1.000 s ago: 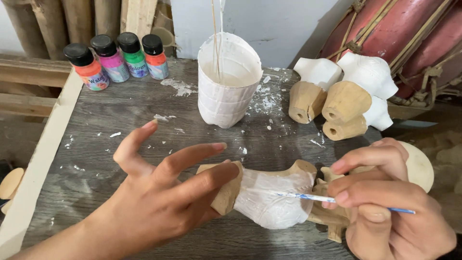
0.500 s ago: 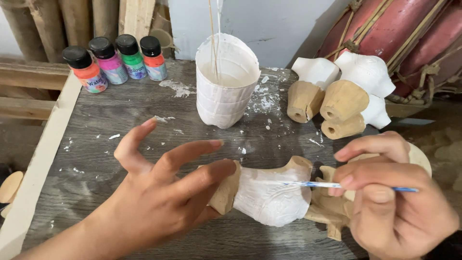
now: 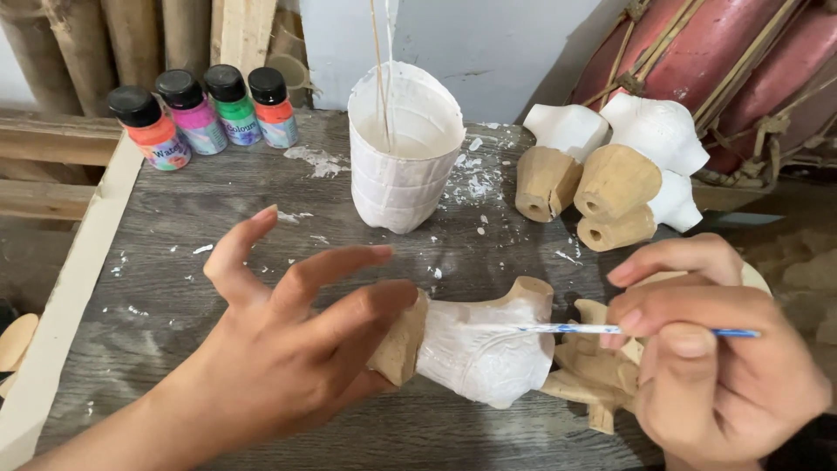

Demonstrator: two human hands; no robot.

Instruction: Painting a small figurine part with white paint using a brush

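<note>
Grey table [image 3: 218,227]: paint bottles [image 3: 205,112], cup [image 3: 405,148].

The cup [image 3: 405,161] stands behind the carving [image 3: 484,349], bottles [image 3: 205,113] at its left, figures [image 3: 615,174] right.
</note>
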